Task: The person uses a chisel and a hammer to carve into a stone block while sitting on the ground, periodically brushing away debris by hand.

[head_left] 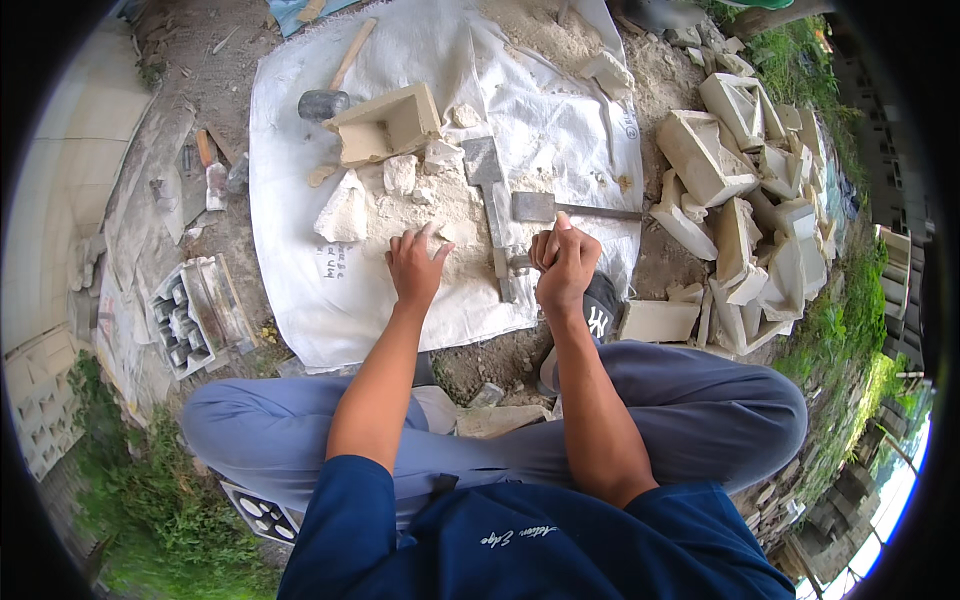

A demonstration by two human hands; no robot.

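My left hand (414,262) is open, its fingers spread over pale crumbled rubble (460,225) on a white sheet (290,130). A jagged pale chunk (343,212) lies just left of it. To the right, my right hand (566,262) is closed in a fist. A grey rounded end (520,262) pokes out at the fist's left side; what else it grips is hidden. Close to its thumb lies a tool with a grey block head and dark bar (597,211). Between the hands is a long grey metal tool (494,225) with a wide far end.
Beyond the rubble sit a broken pale trough-shaped block (388,125) and a black-headed mallet (324,104). Broken hollow blocks (708,155) are piled on the right. At left are a grey block with rounded recesses (185,320) and an orange-handled trowel (214,180).
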